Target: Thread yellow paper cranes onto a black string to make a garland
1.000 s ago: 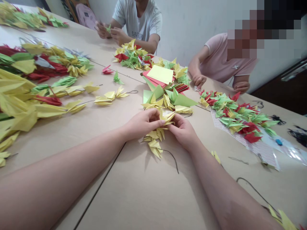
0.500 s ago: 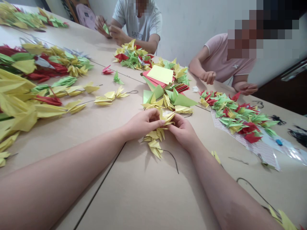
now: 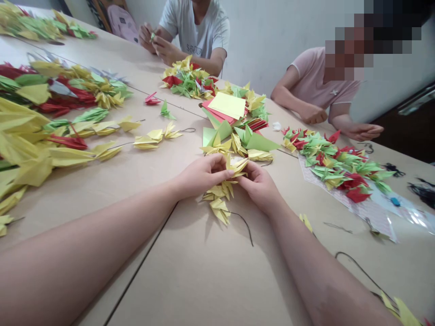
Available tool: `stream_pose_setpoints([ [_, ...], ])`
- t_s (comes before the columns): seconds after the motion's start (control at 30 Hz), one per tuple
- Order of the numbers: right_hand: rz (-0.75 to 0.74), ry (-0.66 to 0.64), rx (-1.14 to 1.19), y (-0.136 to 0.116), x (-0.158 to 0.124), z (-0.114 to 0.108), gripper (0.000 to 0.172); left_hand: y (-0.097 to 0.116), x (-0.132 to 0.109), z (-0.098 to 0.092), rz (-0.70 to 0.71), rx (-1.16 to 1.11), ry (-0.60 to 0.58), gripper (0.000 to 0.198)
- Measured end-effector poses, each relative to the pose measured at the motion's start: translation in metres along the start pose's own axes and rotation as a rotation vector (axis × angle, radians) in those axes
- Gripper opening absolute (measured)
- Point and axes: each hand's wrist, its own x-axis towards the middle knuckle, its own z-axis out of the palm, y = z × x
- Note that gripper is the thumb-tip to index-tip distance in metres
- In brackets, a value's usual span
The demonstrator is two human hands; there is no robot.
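Between my two hands is a yellow folded paper crane. My left hand pinches it from the left, thumb across its front. From the other side the fingers of my right hand close on its right edge. Below them hangs or lies a string of yellow paper cranes, with a dark cord trailing from its lower end onto the table. Just beyond my fingertips lie more yellow cranes and green folded pieces. My fingers partly cover the held crane.
A stack of square paper stands ahead. Heaps of coloured cranes lie left and right on the table. Across it sit two people, one in a white shirt, one in a pink shirt. Black cords lie far right.
My hands and the yellow crane have stayed in place. The pink-shirted person's hands have moved right and apart; the white-shirted person's hands have shifted slightly around a small green piece.
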Motion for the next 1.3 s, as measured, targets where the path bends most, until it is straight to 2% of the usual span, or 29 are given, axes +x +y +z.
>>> stream_pose_setpoints([
  [0.2,0.000,0.004,-0.019,0.0004,-0.0001,-0.0002,0.024,-0.0014,0.0004,-0.0009,0.006,0.098,-0.027,0.027],
  [0.9,-0.009,0.007,-0.033,0.0013,-0.0002,-0.0002,0.025,-0.0046,0.0013,-0.0003,0.033,0.084,-0.025,0.027],
  [1.3,-0.007,0.012,-0.035,0.0009,-0.0003,-0.0002,0.023,-0.0033,0.0010,-0.0005,0.027,0.152,-0.012,0.027],
])
